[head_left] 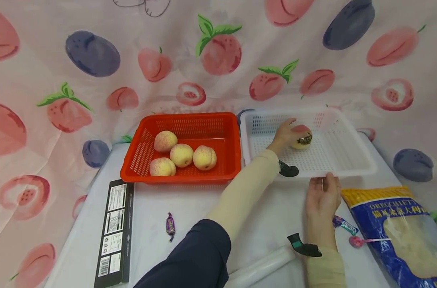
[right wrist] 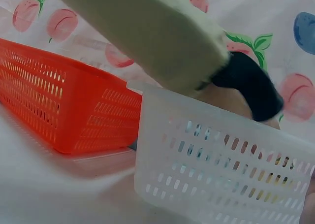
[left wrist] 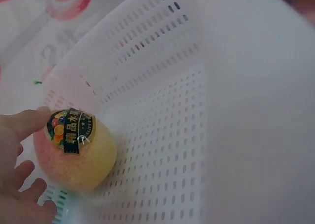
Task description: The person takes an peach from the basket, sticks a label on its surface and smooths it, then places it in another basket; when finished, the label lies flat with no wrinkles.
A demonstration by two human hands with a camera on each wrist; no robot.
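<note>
A peach (head_left: 302,145) with a dark and gold sticker lies in the white plastic basket (head_left: 355,154). Beside it my left hand (head_left: 286,135) reaches in over the basket's near left side. The left wrist view shows one fingertip of that hand against the peach (left wrist: 83,160) near the sticker, the other fingers loosely bent beside the fruit. My right hand (head_left: 322,196), palm up, holds the front rim of the white basket, some fingers hidden beneath it. In the red basket (head_left: 218,176), to the left, sit several peaches (head_left: 181,155).
A long black box (head_left: 115,232) lies at the table's left. A purple wrapped candy (head_left: 170,227) is nearer the middle. On the right are a pasta bag (head_left: 402,232), a lollipop (head_left: 356,241) and another wrapped candy (head_left: 348,226). A white roll (head_left: 261,268) lies in front.
</note>
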